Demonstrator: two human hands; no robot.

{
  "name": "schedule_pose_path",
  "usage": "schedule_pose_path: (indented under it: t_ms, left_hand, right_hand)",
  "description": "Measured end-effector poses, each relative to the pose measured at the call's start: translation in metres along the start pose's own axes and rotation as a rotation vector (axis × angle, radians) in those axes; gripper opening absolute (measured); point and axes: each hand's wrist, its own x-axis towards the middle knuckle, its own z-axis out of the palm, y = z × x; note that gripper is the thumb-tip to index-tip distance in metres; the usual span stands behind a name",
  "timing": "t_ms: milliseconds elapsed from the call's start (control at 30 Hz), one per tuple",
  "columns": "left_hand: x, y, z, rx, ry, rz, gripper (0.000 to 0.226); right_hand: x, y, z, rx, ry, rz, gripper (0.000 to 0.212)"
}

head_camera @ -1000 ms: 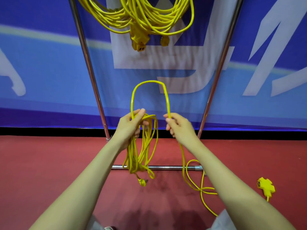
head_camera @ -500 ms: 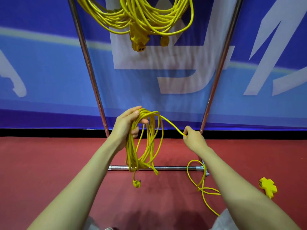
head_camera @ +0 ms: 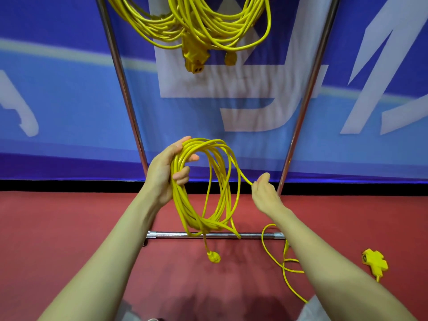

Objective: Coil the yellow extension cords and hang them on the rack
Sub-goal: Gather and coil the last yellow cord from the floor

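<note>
The tall loop that arched between the hands a second ago is now laid into the coil (head_camera: 208,188), so one more turn is gathered. The left hand (head_camera: 170,167) grips the bundle's top, fingers curled through it, with the plug (head_camera: 214,257) dangling below. The right hand (head_camera: 264,193) has slid out along the free strand (head_camera: 243,176) and pinches it between thumb and curled fingers, ready, I judge, to draw up the next length. Only a short tail (head_camera: 284,265) is left on the red floor (head_camera: 69,228), ending in the socket block (head_camera: 375,262), so coiling looks nearly finished. Overhead, hung coils (head_camera: 196,24) already fill the middle of the rack (head_camera: 125,89). Its bottom bar (head_camera: 215,235) lies just under the coil, where the tail might snag.
</note>
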Motion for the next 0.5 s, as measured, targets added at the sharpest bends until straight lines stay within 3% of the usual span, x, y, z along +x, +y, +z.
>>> schedule_pose_path:
  t_ms: [200, 500]
  left_hand:
    - [0.001, 0.002, -0.001, -0.061, -0.023, 0.004, 0.029]
    - [0.004, 0.003, -0.003, -0.242, -0.007, 0.045, 0.026]
  right_hand:
    - [-0.001, 0.006, 0.003, -0.161, -0.075, -0.220, 0.027]
    - [-0.007, 0.005, 0.003, -0.347, -0.191, -0.136, 0.028]
